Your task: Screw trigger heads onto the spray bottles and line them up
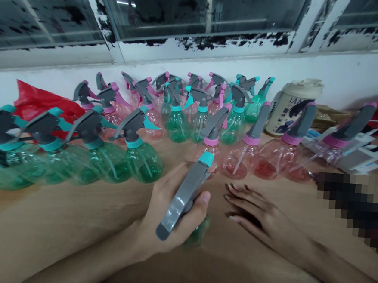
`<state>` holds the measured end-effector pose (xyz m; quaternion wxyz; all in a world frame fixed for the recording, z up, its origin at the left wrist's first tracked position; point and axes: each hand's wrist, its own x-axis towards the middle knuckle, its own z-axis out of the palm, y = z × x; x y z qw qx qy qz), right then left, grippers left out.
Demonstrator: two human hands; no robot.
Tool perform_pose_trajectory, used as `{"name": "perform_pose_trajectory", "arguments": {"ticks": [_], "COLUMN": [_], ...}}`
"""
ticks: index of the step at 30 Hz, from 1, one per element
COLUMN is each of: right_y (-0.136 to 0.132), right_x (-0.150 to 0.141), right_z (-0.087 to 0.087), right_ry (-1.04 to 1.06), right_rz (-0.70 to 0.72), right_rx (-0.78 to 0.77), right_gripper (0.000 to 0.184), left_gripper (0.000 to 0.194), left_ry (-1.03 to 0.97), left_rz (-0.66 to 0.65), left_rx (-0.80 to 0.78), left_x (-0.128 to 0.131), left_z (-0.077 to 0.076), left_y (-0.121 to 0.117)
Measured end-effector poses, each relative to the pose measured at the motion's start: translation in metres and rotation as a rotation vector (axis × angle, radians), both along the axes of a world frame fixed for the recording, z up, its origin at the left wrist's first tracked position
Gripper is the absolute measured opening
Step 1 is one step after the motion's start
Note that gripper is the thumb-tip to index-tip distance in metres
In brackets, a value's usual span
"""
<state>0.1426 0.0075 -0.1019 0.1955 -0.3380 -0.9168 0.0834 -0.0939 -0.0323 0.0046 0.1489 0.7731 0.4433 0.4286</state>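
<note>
My left hand is wrapped round the neck of a spray bottle with a grey trigger head and a teal nozzle. Its green body shows only in part below my fingers. To the right, my right hand lies open and low over the table, fingers stretched out, holding nothing. Just beyond it stand pink spray bottles with grey heads and pink collars. Off to the left of my left hand is a row of green spray bottles with teal collars and some green liquid inside.
More green and pink spray bottles crowd the back of the table by the wall. A coffee cup with a lid stands at the back right. Red plastic lies at the back left. White objects sit at the right.
</note>
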Motion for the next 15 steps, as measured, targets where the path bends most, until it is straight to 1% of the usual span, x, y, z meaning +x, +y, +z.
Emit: {"name": "perform_pose_trajectory", "arguments": {"ticks": [5,11,15], "right_y": [0.0012,0.0012,0.0015], "right_x": [0.0,0.0002,0.0014], "right_z": [0.0021,0.0046,0.0036], "right_ry": [-0.003,0.003,0.007], "right_rz": [0.014,0.026,0.032], "right_rx": [0.0,-0.025,-0.023], "right_gripper": [0.039,0.038,0.038], "left_gripper": [0.028,0.02,0.018], "left_ry": [-0.015,0.018,0.029], "left_rz": [-0.041,-0.099,-0.072], "left_rx": [-0.022,-0.01,0.008], "left_x": [-0.0008,-0.0034,-0.0038], "left_z": [0.0038,0.0079,0.0071], "left_y": [0.0008,0.0021,0.0025]}}
